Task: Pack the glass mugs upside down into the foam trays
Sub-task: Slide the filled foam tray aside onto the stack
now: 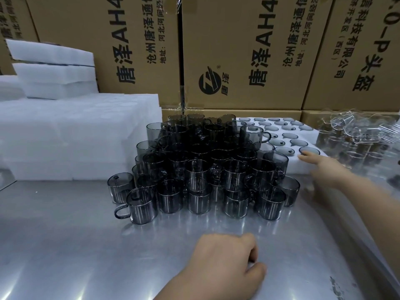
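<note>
A pile of several smoky grey glass mugs (201,167) stands stacked in tiers on the steel table (65,245), most of them upside down. Behind it to the right lies a white foam tray (303,164) whose round pockets hold upturned mugs. My right hand (322,167) reaches over the tray's near right corner, a straight finger touching the bottom of the nearest mug in the tray (309,150). My left hand (227,260) rests on the table in front of the pile, its fingers curled under, holding nothing that I can see.
Stacks of white foam trays (75,135) fill the left side. Clear glass mugs (357,135) lie heaped at the far right. Cardboard boxes (249,57) form a wall behind everything. The table's right edge (368,245) runs diagonally past my right forearm.
</note>
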